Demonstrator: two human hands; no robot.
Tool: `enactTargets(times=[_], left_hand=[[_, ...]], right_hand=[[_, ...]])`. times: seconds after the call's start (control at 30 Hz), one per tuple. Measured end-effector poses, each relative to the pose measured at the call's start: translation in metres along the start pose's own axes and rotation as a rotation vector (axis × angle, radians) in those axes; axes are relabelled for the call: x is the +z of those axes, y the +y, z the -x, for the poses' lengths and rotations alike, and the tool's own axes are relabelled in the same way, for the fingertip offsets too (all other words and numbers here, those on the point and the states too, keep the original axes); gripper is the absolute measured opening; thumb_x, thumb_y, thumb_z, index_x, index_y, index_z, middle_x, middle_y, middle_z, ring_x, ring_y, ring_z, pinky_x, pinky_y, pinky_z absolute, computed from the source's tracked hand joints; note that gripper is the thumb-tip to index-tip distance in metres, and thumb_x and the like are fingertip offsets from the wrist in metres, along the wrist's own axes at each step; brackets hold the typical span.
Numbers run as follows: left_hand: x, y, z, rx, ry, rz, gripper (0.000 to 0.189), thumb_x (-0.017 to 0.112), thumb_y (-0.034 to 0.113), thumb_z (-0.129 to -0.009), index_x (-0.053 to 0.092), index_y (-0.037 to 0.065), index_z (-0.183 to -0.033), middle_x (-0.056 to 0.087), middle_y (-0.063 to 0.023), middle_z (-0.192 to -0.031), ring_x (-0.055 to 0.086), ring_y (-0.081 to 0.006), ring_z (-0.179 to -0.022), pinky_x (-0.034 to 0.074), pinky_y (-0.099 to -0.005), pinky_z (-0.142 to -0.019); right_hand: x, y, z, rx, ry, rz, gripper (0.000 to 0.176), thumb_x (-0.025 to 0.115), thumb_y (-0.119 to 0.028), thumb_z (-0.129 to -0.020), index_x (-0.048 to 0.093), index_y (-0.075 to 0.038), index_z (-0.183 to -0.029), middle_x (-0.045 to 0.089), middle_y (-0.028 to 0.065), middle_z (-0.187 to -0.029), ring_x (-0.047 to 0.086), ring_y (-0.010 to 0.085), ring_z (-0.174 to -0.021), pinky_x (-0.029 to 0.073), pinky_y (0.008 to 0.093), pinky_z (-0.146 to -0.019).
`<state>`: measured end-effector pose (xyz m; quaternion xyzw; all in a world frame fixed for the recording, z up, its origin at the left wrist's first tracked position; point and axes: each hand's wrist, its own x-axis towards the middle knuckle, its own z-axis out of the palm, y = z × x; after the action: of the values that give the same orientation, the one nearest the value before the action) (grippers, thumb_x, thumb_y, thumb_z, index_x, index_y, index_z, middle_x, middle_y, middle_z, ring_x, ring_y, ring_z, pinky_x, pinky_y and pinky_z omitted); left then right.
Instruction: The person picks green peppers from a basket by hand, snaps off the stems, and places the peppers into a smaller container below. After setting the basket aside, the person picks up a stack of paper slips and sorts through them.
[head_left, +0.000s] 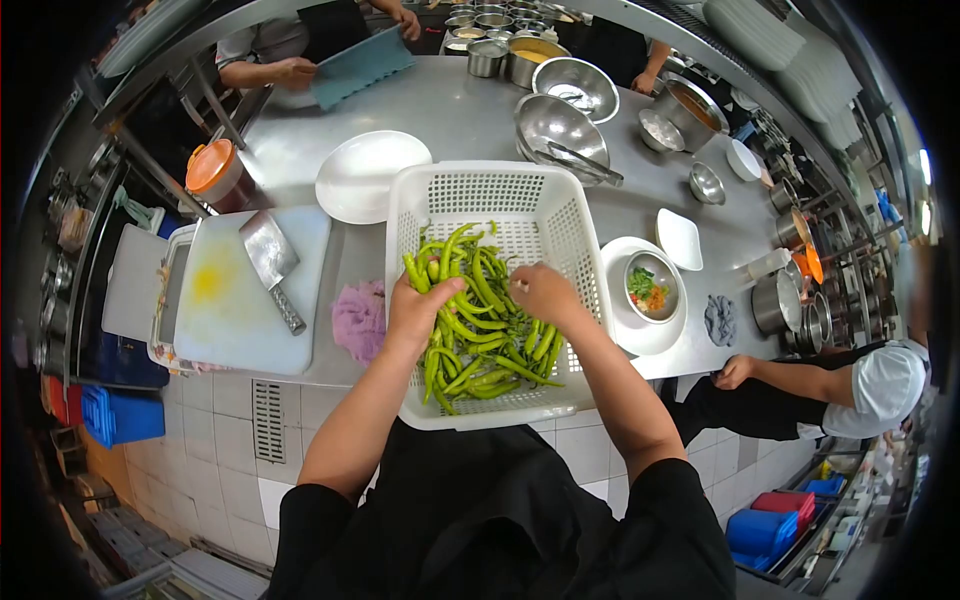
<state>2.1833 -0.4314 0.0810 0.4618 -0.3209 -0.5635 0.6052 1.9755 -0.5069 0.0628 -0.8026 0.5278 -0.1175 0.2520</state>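
Note:
A white perforated plastic basket [590, 240] sits at the counter's front edge, with long green chili peppers [490, 375] heaped inside. My left hand [415, 308] is closed around a few of the peppers at the basket's left side. Over the right part of the heap, my right hand [545, 296] has its fingers curled together. Whatever is between those fingers is too small or hidden to make out. Small dark green bits, like stems, lie among the peppers below it.
Left of the basket, a cleaver [270, 255] lies on a white cutting board [240, 345], beside a purple cloth [358, 320]. A white oval plate [372, 175] and steel bowls [562, 130] stand behind. On the right are a bowl of chopped vegetables [650, 287] and another person's arm [790, 378].

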Motion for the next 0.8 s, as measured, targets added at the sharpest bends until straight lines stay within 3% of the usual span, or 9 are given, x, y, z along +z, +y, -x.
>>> enactTargets(times=[0.07, 0.2, 0.3, 0.37, 0.43, 0.5, 0.7, 0.8], left_hand=[[0.001, 0.002, 0.0, -0.016, 0.002, 0.045, 0.036, 0.072, 0.007, -0.077, 0.056, 0.003, -0.108, 0.064, -0.005, -0.088, 0.062, -0.0121, -0.074, 0.048, -0.0239, -0.056], [0.001, 0.002, 0.0, -0.023, 0.019, 0.029, 0.032, 0.07, 0.008, -0.078, 0.057, 0.003, -0.106, 0.065, -0.005, -0.087, 0.061, -0.0121, -0.073, 0.048, -0.0241, -0.057], [0.0, -0.001, -0.001, -0.041, 0.048, 0.013, 0.029, 0.068, 0.008, -0.079, 0.058, 0.003, -0.105, 0.064, -0.0048, -0.086, 0.061, -0.0122, -0.072, 0.048, -0.025, -0.057], [-0.003, -0.004, -0.003, -0.049, 0.065, 0.004, 0.028, 0.068, 0.007, -0.079, 0.058, 0.003, -0.105, 0.064, -0.0047, -0.086, 0.061, -0.0125, -0.071, 0.047, -0.0256, -0.057], [-0.004, -0.007, -0.004, -0.087, 0.046, -0.029, 0.026, 0.068, 0.009, -0.081, 0.058, 0.004, -0.105, 0.064, -0.0044, -0.088, 0.06, -0.012, -0.072, 0.047, -0.0254, -0.058], [-0.004, -0.014, -0.007, -0.083, 0.017, -0.017, 0.026, 0.069, 0.011, -0.082, 0.058, 0.003, -0.104, 0.063, -0.0045, -0.088, 0.06, -0.012, -0.072, 0.048, -0.0253, -0.059], [0.002, -0.009, -0.003, -0.104, -0.055, 0.071, 0.028, 0.072, 0.016, -0.082, 0.058, 0.004, -0.103, 0.063, -0.0034, -0.088, 0.06, -0.0116, -0.073, 0.048, -0.0247, -0.06], [0.002, -0.004, -0.001, -0.102, -0.068, 0.06, 0.028, 0.072, 0.017, -0.082, 0.058, 0.004, -0.103, 0.063, -0.0024, -0.088, 0.06, -0.0113, -0.073, 0.048, -0.0245, -0.06]], right_hand=[[0.016, -0.005, 0.005, 0.035, -0.219, 0.288, 0.031, 0.06, -0.036, -0.083, 0.066, -0.007, -0.093, 0.065, 0.0176, -0.095, 0.061, 0.0326, -0.095, 0.048, 0.0435, -0.083], [0.028, 0.006, -0.001, 0.03, -0.306, 0.276, 0.033, 0.06, -0.035, -0.083, 0.065, -0.005, -0.094, 0.066, 0.0174, -0.091, 0.062, 0.0346, -0.091, 0.048, 0.0443, -0.08], [0.009, 0.016, -0.005, 0.008, -0.186, 0.029, 0.032, 0.06, -0.033, -0.085, 0.063, -0.003, -0.095, 0.066, 0.0148, -0.083, 0.064, 0.0301, -0.082, 0.049, 0.041, -0.075], [-0.01, 0.004, 0.003, 0.301, -0.202, -0.5, 0.027, 0.06, -0.026, -0.087, 0.061, -0.001, -0.095, 0.064, 0.0115, -0.075, 0.062, 0.0243, -0.072, 0.049, 0.0373, -0.068], [-0.012, -0.008, 0.013, 0.301, -0.16, -0.569, 0.022, 0.061, -0.022, -0.088, 0.06, 0.0, -0.094, 0.062, 0.0088, -0.071, 0.058, 0.0205, -0.064, 0.048, 0.0349, -0.063], [-0.005, -0.023, 0.024, -0.033, 0.044, -0.436, 0.021, 0.062, -0.021, -0.087, 0.059, 0.0, -0.093, 0.063, 0.0121, -0.071, 0.059, 0.0279, -0.062, 0.048, 0.0388, -0.061], [0.002, -0.068, 0.042, -0.184, 0.126, -0.183, 0.014, 0.06, -0.014, -0.086, 0.055, -0.002, -0.084, 0.062, 0.0191, -0.079, 0.06, 0.0396, -0.072, 0.046, 0.0484, -0.063], [0.005, -0.068, 0.042, -0.275, 0.169, -0.069, 0.01, 0.061, -0.009, -0.084, 0.054, -0.001, -0.086, 0.061, 0.0192, -0.079, 0.059, 0.0401, -0.073, 0.046, 0.0466, -0.063]])
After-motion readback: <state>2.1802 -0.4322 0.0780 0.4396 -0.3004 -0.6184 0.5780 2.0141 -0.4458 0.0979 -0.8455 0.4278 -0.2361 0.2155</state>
